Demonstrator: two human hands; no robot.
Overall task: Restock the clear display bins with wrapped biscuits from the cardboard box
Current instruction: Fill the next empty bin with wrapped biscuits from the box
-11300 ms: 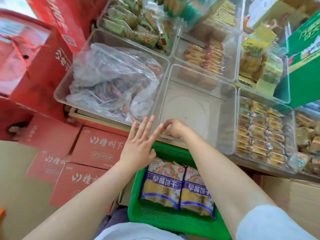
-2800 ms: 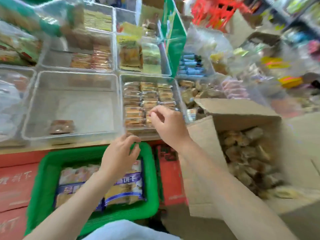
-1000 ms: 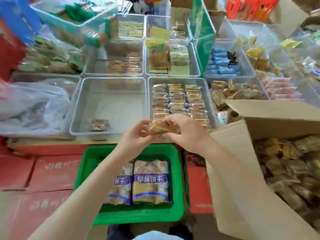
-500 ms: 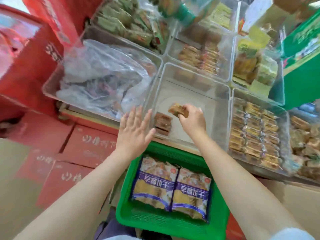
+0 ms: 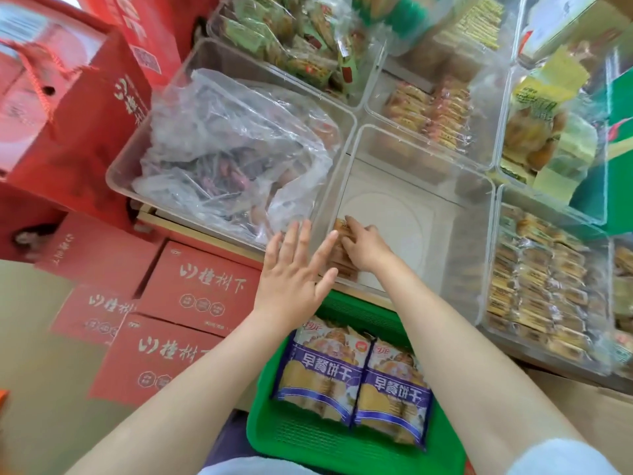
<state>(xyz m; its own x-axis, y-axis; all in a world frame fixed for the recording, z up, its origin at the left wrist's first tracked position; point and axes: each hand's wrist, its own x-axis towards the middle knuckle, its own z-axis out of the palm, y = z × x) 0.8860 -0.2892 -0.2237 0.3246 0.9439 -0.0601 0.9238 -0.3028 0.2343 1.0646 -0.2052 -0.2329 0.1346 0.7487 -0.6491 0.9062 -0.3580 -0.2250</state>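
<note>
- The right hand (image 5: 364,250) reaches into the near-empty clear bin (image 5: 476,214), fingers curled on a wrapped biscuit (image 5: 340,226) at the bin's near-left corner, atop a few others.
- The left hand (image 5: 294,272) is spread flat, fingers straight, against that bin's outer left wall, holding nothing.
- A green basket (image 5: 308,440) below holds two purple packs (image 5: 356,378).

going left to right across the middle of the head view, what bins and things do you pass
red gift bag → clear bin with a crumpled plastic bag of snacks → nearly empty clear bin where the right hand sets wrapped biscuits → clear bin packed with rows of wrapped biscuits
</note>
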